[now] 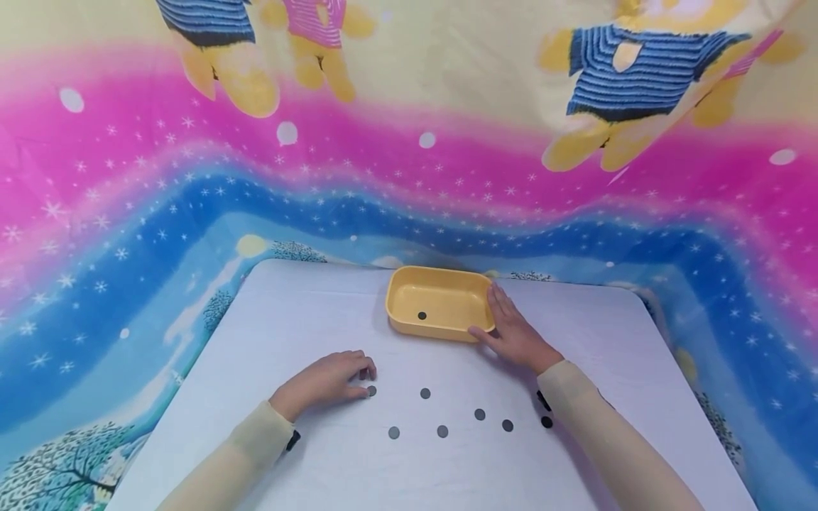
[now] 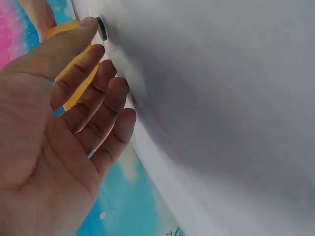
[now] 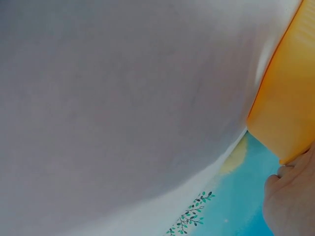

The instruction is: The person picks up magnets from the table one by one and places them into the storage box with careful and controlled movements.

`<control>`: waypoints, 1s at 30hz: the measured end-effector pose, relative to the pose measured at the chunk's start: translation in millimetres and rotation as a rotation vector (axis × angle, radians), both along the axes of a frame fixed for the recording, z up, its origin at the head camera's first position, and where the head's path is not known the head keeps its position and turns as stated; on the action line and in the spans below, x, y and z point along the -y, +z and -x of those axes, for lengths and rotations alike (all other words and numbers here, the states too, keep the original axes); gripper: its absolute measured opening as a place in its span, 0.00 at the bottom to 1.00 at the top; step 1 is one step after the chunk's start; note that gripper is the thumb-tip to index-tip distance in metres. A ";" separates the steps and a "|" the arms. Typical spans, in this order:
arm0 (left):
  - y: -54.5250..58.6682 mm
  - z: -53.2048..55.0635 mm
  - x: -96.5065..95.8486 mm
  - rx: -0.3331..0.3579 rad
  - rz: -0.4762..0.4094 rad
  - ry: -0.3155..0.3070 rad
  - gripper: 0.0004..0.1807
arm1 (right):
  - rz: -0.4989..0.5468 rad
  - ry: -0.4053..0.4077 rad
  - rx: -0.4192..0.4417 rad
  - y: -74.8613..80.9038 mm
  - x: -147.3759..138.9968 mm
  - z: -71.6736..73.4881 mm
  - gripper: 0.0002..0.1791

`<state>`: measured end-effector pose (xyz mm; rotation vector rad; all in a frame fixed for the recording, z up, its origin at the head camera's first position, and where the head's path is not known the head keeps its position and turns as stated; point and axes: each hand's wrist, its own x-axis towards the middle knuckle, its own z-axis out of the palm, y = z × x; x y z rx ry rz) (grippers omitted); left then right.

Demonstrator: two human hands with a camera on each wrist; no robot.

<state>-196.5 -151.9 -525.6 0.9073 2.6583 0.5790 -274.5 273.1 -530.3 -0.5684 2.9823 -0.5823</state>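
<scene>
Yellow box (image 1: 441, 331): on white table (image 1: 307, 305), one dark disc (image 1: 422, 316) inside.
Left hand (image 1: 327, 376): fingers loosely parted, thumb at grey disc (image 1: 373, 391); contact unclear.
Right hand (image 1: 519, 337): grips box's right end.
Other discs (image 1: 442, 431): six, on table.

Left of the left hand (image 1: 326, 380), the desk (image 1: 287, 312) offers free room. Ahead and to its right, the yellow box (image 1: 447, 301) and right hand (image 1: 519, 339) block passage.

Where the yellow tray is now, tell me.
In the head view, the yellow tray sits near the far edge of the white table, slightly right of centre, with the right hand touching its right end and one dark disc inside.
</scene>
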 end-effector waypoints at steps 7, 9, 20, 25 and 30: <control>-2.1 -2.9 -0.8 -0.038 0.012 -0.030 0.09 | 0.012 0.019 -0.014 0.3 -0.4 0.1 0.61; -2.7 -2.9 -1.0 -0.048 0.014 -0.035 0.08 | 0.016 0.022 -0.024 -0.2 -0.5 0.1 0.61; -3.3 -2.5 -9.0 -0.049 0.044 -0.031 0.09 | 0.023 0.022 -0.012 3.7 -0.3 -1.7 0.62; -3.9 -4.4 -11.3 -0.054 0.040 -0.043 0.09 | 0.020 0.019 -0.010 2.5 -0.7 -1.1 0.62; -3.5 -6.2 -13.9 -0.046 0.014 -0.052 0.10 | 0.023 0.023 -0.011 1.7 -1.2 -1.2 0.62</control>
